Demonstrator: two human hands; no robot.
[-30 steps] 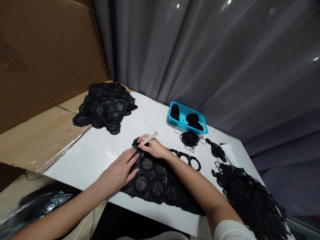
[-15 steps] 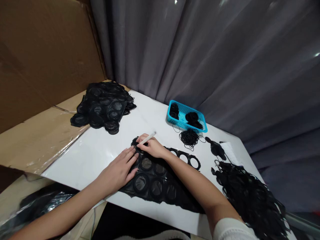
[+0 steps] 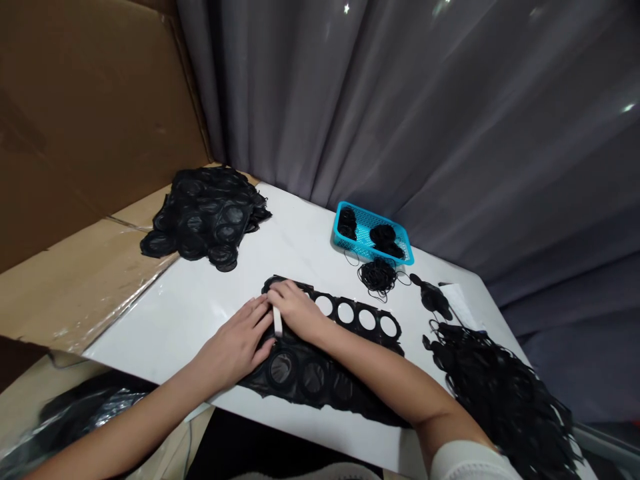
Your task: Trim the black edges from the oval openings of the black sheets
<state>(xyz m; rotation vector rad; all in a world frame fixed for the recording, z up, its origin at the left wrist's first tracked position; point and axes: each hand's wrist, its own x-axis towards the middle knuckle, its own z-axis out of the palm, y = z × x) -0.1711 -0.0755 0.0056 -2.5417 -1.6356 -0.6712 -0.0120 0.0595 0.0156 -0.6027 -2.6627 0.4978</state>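
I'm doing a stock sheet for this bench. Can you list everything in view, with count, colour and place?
table: one, white, centre
ring-patterned sheet: count of layers unclear, black, near side
stick tool: one, white, over the sheet
basket: one, blue, far edge
bundles: at least two, black, inside basket
cord tangle: one, black, before basket
left pile: one, black, far left
right pile: one, black, right
small piece: one, black, right
paper: one, white, beside small piece
cardboard: brown, left, panels uncounted
curtain: grey, behind
plastic: dark, lower left, count unclear
sleeve: one, white, bottom right
left grip: one, bare, on sheet
right grip: one, bare, holding tool
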